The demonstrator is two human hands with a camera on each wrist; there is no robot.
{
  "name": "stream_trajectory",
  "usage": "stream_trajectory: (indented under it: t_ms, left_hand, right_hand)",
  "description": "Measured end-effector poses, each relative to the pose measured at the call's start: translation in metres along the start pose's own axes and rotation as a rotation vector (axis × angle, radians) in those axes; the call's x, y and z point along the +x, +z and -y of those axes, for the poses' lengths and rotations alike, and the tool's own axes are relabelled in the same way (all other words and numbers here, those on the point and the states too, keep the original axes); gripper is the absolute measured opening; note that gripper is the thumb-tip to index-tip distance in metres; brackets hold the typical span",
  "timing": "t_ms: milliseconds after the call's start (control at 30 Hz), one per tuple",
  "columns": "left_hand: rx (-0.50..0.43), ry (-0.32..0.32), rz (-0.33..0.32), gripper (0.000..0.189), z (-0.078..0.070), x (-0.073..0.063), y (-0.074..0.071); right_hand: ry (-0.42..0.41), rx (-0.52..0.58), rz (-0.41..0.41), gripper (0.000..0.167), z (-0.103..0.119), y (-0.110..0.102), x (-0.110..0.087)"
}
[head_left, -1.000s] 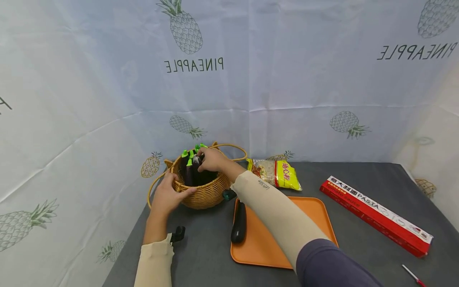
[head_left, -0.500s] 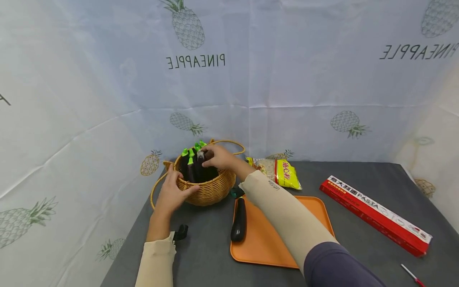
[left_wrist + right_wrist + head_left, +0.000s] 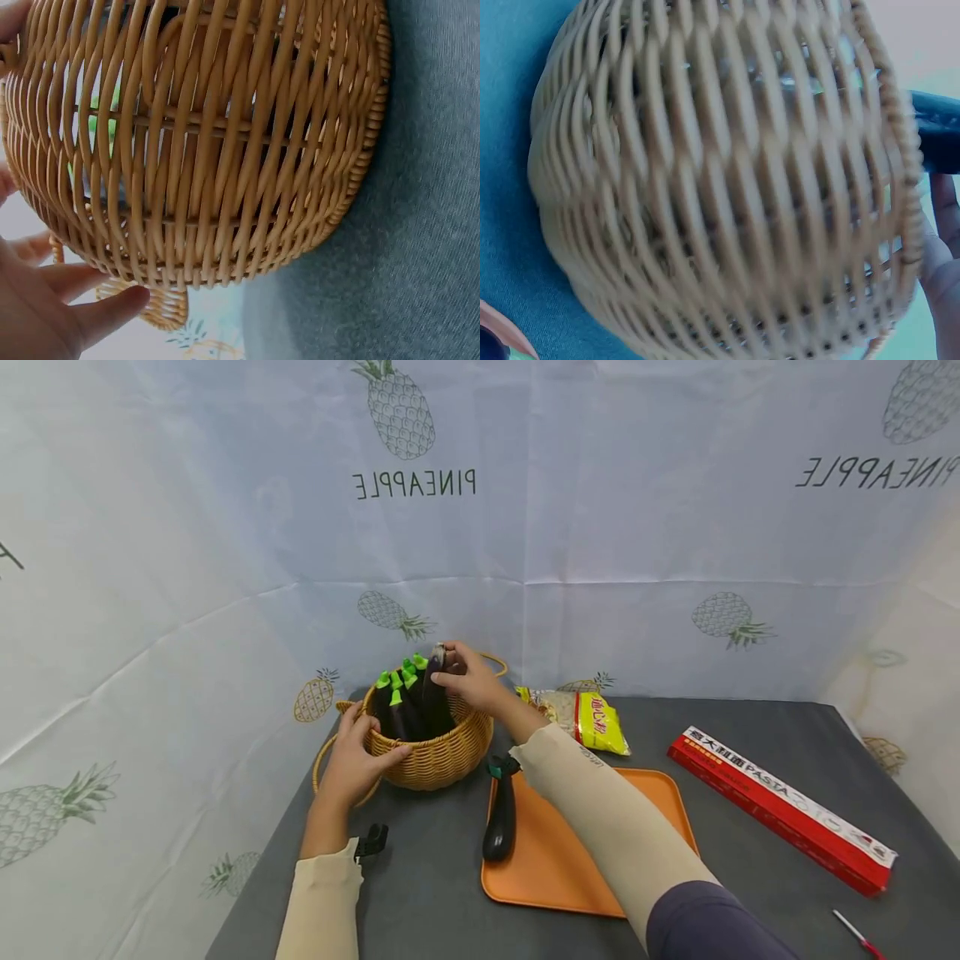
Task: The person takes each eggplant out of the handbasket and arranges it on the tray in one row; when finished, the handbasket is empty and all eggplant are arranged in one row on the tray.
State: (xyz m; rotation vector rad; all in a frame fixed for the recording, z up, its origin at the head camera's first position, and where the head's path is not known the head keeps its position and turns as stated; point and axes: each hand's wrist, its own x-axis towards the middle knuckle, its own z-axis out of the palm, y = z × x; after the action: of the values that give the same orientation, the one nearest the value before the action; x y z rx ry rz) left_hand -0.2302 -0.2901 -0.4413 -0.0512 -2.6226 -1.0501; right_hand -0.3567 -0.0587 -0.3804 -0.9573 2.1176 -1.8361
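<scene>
A round wicker basket (image 3: 442,764) with looped handles stands at the back left of the table, holding several dark eggplants (image 3: 405,717) with bright green stems. My left hand (image 3: 351,768) grips its left side, fingers at the rim and thumb along the front. With my right hand (image 3: 474,683) I pinch an eggplant (image 3: 432,683) near its greyish-brown top, which rises above the others; its lower end is hidden in the basket. In the right wrist view this dark eggplant (image 3: 936,135) sticks out past the basket rim (image 3: 904,165).
An orange tray (image 3: 555,860) lies in front of the basket, with one eggplant (image 3: 500,822) along its left edge. Behind it is a yellow bag of pasta (image 3: 600,727). A long red pasta box (image 3: 780,810) and a red-and-white pen-like stick (image 3: 855,931) lie at the right.
My right hand has moved up and slightly right, raising the eggplant with the greyish top above the rest. My left hand stays on the basket, which has shifted only a little.
</scene>
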Motion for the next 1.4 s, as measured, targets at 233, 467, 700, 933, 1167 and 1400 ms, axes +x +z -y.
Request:
stream_trajectory:
  t_ms: [233,467,700,933,1167,1400]
  left_hand:
    - [-0.05,0.017,-0.004,0.055,0.007,0.0,-0.003]
    - [-0.09,-0.021,0.039,0.065,0.018,0.001,-0.009]
    - [-0.153,0.001,0.004,0.067,0.02,0.004,-0.005]
    - [-0.125,-0.003,-0.001,0.067,0.018,0.004,-0.008]
    - [-0.14,-0.012,0.013,0.07,0.013,0.003,-0.006]
    - [-0.155,-0.016,0.017,0.071,0.013,-0.001,-0.002]
  right_hand:
    - [-0.09,0.104,-0.109,0.053,0.027,-0.009,-0.011]
    - [-0.202,0.168,-0.13,0.047,0.054,-0.031,-0.037]
    - [-0.163,0.119,-0.166,0.047,0.051,-0.058,-0.087]
    - [-0.031,0.114,-0.201,0.055,0.018,-0.068,-0.142]
    - [0.126,0.139,-0.169,0.048,-0.017,-0.061,-0.181]
    - [0.272,0.178,-0.122,0.048,-0.044,-0.05,-0.199]
